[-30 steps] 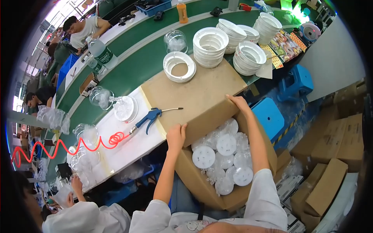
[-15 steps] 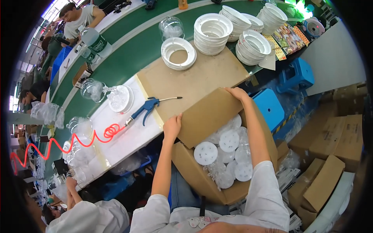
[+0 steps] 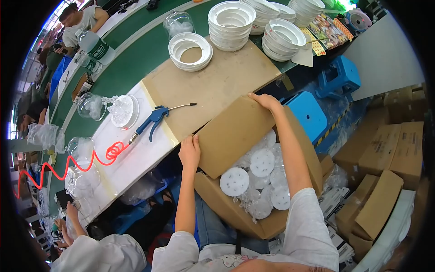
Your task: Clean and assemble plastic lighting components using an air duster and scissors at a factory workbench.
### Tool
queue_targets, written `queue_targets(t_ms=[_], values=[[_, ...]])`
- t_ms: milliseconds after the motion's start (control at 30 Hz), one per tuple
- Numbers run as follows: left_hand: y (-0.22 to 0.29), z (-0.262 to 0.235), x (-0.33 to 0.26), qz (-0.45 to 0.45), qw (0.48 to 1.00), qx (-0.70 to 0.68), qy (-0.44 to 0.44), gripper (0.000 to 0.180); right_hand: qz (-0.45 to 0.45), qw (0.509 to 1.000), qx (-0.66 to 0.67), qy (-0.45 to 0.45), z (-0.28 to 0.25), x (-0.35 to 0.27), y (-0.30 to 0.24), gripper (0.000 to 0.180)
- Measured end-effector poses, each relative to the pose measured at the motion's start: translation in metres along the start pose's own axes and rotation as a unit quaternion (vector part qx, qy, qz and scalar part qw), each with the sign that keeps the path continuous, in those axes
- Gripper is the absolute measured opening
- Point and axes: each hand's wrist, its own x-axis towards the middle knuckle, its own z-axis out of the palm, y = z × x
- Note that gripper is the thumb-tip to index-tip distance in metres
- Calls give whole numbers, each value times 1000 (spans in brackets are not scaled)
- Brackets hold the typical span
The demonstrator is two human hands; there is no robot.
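Note:
An open cardboard box stands in front of me, at the table's edge. Its far flap is raised and leans toward the table. My left hand grips the flap's left edge, fingers bent over it. At the far right corner of the same flap, my right hand is closed with its fingers over the edge. Inside the box lie several white round discs among clear plastic pieces. My right forearm hides part of the box's right side.
On the table lie a blue air blow gun with a coiled red hose, a white ring and stacked white rings. Blue stools stand to the right, beyond cartons. A co-worker's sleeve is at lower left.
My view has shifted, so the table and its things sit farther left and higher. Both hands keep their hold on the flap. The co-worker's hand at lower left has moved.

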Motion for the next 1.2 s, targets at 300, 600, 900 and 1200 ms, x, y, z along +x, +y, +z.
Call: queue_targets(t_ms=[300, 600, 900, 1200], values=[[-51, 67, -15, -9, 999, -29, -44, 44, -11, 999, 7, 53, 29, -17, 15, 73], [-132, 167, 17, -39, 906, -213, -363, 51, -136, 928, -220, 268, 69, 2, 55, 27], [-130, 61, -12, -119, 976, -181, 2, 56, -124, 929, -28, 347, 89, -100, 161, 68], [-57, 101, -136, -277, 889, -355, -84, 64, 39, 939, -97, 327, 82, -117, 209, 25]])
